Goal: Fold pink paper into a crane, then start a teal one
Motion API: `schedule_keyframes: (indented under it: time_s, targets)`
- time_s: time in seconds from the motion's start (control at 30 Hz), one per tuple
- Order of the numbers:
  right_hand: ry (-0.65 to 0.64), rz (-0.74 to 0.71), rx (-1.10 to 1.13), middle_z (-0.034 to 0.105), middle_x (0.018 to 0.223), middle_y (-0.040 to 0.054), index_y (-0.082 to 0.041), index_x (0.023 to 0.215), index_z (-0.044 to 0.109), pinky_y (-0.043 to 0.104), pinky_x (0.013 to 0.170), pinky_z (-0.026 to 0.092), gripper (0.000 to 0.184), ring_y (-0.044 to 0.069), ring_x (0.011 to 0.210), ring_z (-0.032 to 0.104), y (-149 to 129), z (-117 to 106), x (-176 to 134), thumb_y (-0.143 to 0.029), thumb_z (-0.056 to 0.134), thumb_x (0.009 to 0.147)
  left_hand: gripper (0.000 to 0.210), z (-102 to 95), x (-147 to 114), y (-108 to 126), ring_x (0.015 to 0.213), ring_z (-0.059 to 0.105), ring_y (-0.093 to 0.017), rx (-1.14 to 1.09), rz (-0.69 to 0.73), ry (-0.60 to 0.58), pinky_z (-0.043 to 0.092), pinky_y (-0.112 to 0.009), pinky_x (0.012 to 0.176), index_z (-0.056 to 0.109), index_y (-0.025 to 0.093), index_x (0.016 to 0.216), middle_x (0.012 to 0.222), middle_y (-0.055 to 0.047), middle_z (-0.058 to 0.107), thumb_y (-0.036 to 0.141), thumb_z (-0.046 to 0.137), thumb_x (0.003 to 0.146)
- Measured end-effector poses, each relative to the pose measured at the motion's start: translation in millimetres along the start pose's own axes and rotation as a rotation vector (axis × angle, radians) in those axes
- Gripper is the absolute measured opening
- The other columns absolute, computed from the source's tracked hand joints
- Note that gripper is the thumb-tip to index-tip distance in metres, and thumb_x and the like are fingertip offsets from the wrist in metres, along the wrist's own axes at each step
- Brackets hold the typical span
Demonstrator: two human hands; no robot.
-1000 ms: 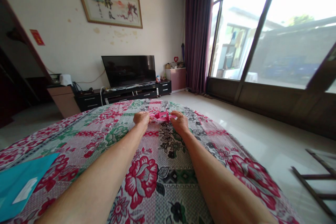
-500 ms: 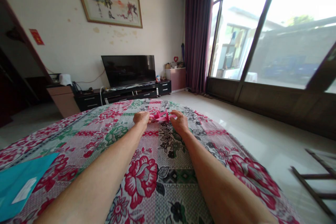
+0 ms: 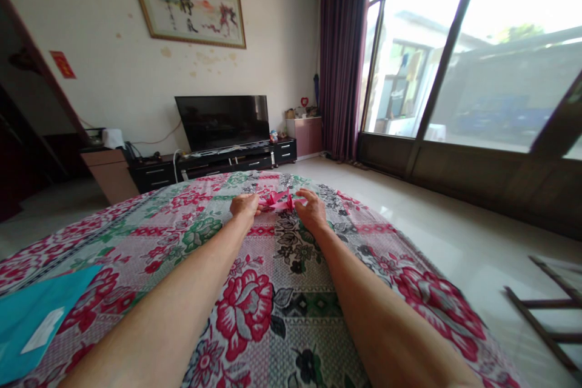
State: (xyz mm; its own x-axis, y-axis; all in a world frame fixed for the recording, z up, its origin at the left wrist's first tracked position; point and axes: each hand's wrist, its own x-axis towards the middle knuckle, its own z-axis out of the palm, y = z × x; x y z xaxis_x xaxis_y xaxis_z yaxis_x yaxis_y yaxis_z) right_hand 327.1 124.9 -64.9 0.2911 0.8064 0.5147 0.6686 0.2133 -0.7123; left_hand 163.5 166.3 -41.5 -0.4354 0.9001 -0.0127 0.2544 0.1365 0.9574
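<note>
Two pieces of folded pink paper, shaped like origami cranes, sit close together over the far part of the table; their small details are blurred. My left hand [image 3: 244,204] is closed, its fingertips pinching the end of the left paper crane [image 3: 271,199]. On the other side, my right hand [image 3: 311,209] curls its thumb and fingers round the tip of the right paper crane [image 3: 290,200]. Pointed pink flaps stand up between the two hands. Both forearms stretch forward above the flowered tablecloth [image 3: 245,309].
A blue-green packet with a white label [image 3: 50,321] lies at the table's left. Beyond the table stand a television [image 3: 222,122] and a low black cabinet [image 3: 252,162]. A dark wooden frame [image 3: 545,303] is on the floor at right, near a large window [image 3: 491,91].
Almost nothing differs. My hands and the pink paper stay in the same place, with only a very slight shift of the right fingers and the view.
</note>
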Motion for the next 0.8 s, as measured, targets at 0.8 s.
schedule_keyframes:
  time_s: [0.8]
  targets:
    - [0.031,-0.035,0.001,0.064,0.111,0.0064,-0.018,0.094,0.067,0.03,0.098,0.039,0.029,0.019,0.106,0.058,8.2,6.8,2.9,-0.012,0.056,0.068,0.017,5.5,-8.4,7.2,0.052,0.065,-0.015,-0.036,0.074,-0.037,0.044,-0.016,0.039,0.069,0.011,0.077,0.059,-0.006,0.069,0.013,0.055,0.067]
